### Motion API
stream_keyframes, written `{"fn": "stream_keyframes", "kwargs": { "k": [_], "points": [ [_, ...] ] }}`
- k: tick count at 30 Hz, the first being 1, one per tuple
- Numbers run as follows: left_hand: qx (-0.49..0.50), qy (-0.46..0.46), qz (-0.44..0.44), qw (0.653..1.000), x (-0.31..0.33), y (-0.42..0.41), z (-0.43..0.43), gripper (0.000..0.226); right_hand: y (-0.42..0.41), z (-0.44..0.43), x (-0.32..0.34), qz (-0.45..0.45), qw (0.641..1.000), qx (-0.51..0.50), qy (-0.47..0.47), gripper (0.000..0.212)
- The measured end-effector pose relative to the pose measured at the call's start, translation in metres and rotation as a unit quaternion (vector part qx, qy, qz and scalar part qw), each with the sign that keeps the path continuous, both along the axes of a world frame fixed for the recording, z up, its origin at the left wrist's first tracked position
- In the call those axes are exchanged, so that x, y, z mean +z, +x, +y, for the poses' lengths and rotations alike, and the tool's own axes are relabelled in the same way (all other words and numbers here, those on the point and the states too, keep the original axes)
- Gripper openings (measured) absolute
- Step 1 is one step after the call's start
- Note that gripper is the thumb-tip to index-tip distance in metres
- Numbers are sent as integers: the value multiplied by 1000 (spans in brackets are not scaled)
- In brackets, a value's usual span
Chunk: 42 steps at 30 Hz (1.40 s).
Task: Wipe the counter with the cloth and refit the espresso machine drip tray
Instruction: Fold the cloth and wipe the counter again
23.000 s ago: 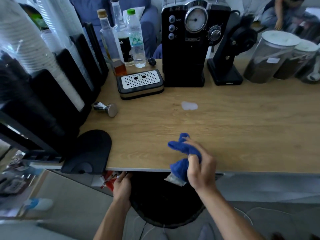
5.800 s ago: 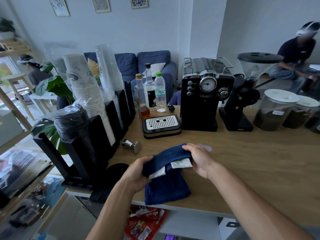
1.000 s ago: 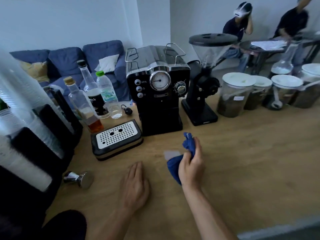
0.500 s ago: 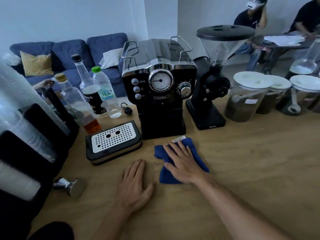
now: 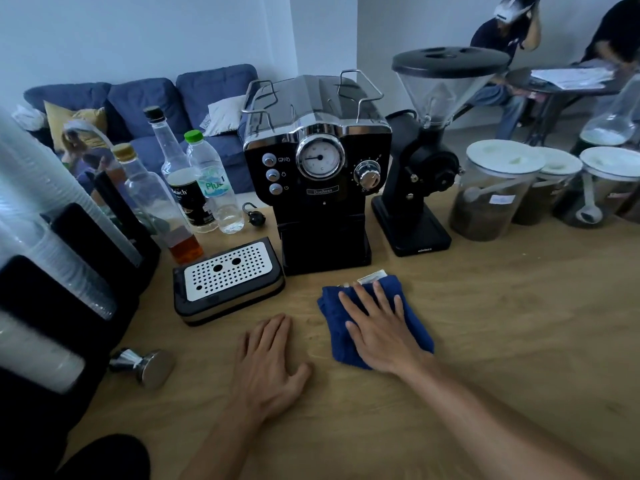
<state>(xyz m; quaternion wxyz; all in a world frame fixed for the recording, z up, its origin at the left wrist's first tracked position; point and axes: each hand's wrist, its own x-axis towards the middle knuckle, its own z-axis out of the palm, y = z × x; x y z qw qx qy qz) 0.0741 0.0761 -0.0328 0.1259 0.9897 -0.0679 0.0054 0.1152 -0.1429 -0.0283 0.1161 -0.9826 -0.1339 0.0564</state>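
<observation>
at the far left, stacks of plastic cups stand in black holders, and at about 7 o'clock from the centre a steel tamper lies on its side on the wooden tabletop. behind it, toward 10 o'clock, three bottles stand close together: a syrup bottle with amber liquid at the bottom, a dark-labelled bottle and a green-capped water bottle. the drip tray, with its perforated metal grille, sits on the tabletop just beside the left foot of the espresso machine, out of the machine. the left hand lies flat, palm down, fingers loosely apart, on bare wood at 6 o'clock, holding nothing. just to its right the right hand presses flat on the blue cloth, fingers spread, palm down, not gripping it. the cloth lies directly in front of the machine's base, a white tag showing at its far edge. at 2 o'clock from the cloth stands a black coffee grinder, then lidded jars of dark grounds along the right.
</observation>
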Motion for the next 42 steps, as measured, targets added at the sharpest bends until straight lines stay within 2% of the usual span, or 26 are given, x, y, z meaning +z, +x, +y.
{"fn": "stream_keyframes", "kwargs": {
  "k": [4, 9, 11, 16, 19, 22, 24, 26, 28, 30, 34, 36, 38, 40, 42],
  "points": [
    [12, -1, 5, 1000, 0, 3, 1, 94, 17, 28, 2, 2, 997, -79, 0, 57],
    [6, 4, 20, 1000, 2, 3, 3, 96, 3, 4, 2, 24, 994, 88, -59, 73],
    [2, 12, 32, 999, 2, 2, 3, 98, -6, -15, 1, 23, 993, 96, -64, 73],
    [-29, 19, 29, 999, 1, 0, 0, 98, 0, -11, -2, 31, 997, -43, -54, 62],
    [-44, 17, 21, 999, 1, 4, 1, 95, 18, 13, -1, 30, 995, -92, -37, 70],
    [-41, 11, 14, 999, 1, 6, 3, 96, 19, 12, -1, 21, 998, 5, -63, 79],
    [-35, 19, 23, 999, 1, 4, 4, 96, 5, -4, -1, 19, 993, 89, -74, 77],
    [-30, 24, 32, 999, 2, 1, 3, 97, -4, -24, 1, 21, 990, 122, -64, 76],
    [-23, 27, 33, 999, 2, 0, 0, 98, -3, -41, 2, 16, 993, 104, -62, 77],
    [-21, 29, 32, 999, 3, -1, -2, 99, 5, -45, 0, 22, 996, 43, -71, 77],
    [-18, 26, 40, 999, 7, 2, -8, 100, 27, -11, -2, 40, 996, -63, -54, 68],
    [-17, 28, 32, 999, 6, 3, -6, 99, 25, 9, -2, 24, 998, -37, -52, 67],
    [-17, 30, 29, 999, 4, 2, -2, 97, 11, 16, -3, 18, 998, 33, -56, 66],
    [-20, 28, 31, 999, 4, 2, 0, 97, -6, 5, -2, 12, 995, 88, -56, 68],
    [-26, 25, 31, 999, 3, 2, -1, 97, -15, -19, 0, 10, 993, 100, -58, 67]
  ]
}}
